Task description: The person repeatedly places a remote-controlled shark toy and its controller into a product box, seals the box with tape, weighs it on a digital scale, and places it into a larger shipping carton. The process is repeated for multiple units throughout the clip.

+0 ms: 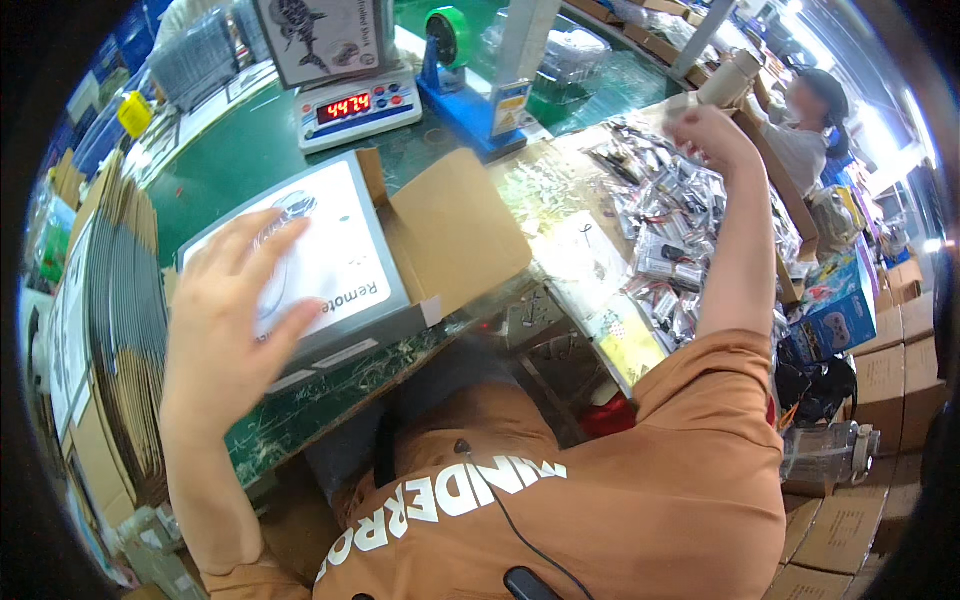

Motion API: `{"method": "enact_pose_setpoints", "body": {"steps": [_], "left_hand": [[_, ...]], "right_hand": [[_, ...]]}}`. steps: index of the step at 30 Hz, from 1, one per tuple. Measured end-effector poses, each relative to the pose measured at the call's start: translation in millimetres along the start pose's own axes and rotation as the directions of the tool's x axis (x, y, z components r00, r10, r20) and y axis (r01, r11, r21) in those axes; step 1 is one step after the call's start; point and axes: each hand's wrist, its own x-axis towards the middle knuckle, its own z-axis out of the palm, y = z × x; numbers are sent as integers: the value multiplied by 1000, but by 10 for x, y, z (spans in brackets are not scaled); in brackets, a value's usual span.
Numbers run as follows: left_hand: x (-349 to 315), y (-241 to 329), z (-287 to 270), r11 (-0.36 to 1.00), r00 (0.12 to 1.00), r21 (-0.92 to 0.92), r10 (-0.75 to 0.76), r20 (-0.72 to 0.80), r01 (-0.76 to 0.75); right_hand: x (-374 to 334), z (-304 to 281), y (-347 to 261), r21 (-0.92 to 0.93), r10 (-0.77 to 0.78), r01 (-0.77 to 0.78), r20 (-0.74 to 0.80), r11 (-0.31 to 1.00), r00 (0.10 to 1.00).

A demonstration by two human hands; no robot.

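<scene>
The left grip (230, 315) lies spread, fingers unclenched, over the white printed face of one grey-and-white carton (355, 265). That face carries dark lettering and a round drawing, partly hidden under the fingers. Right of this grip, the carton's end is open: one large brown flap (455, 230) stands out toward the packets, and one small side flap (372, 172) shows beyond it.

The right grip (705, 138) is raised, fingers curled, at the far edge of a heap of clear plastic packets (670, 250), too many and too overlapped to count; I cannot tell whether it grasps one.

Just left of the left grip stands one thick stack of flattened cartons (130, 330). Beyond it on the green desk (235, 165) are one digital scale (385, 118) with lit red digits, bearing one box (318, 45) with a shark drawing and lettering, and one blue tape dispenser (475, 115) with a green roll. A metal post (527, 45) rises beside the dispenser, partly blocking the view behind. One co-worker (808, 125) is past the right grip.
</scene>
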Motion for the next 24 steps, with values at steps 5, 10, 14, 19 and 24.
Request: {"method": "enact_pose_setpoints", "body": {"steps": [5, 10, 14, 19, 24], "left_hand": [[685, 530, 135, 916, 893, -184, 392, 222, -356], [1281, 897, 469, 901, 788, -267, 430, 440, -343], [1626, 1131, 750, 831, 816, -556, 344, 465, -34], [1721, 1185, 747, 608, 961, -767, 273, -43, -207], [1467, 675, 369, 728, 949, -610, 220, -225, -313]], "right_hand": [[-20, 352, 323, -350, 146, 7, 407, 937, 902], [-72, 527, 328, -170, -185, 246, 311, 954, 932], [-280, 340, 15, 352, -241, 230, -11, 907, 970], [-317, -60, -569, 498, -388, 686, -577, 530, 719], [842, -454, -709, 623, -67, 493, -578, 608, 813]]}}
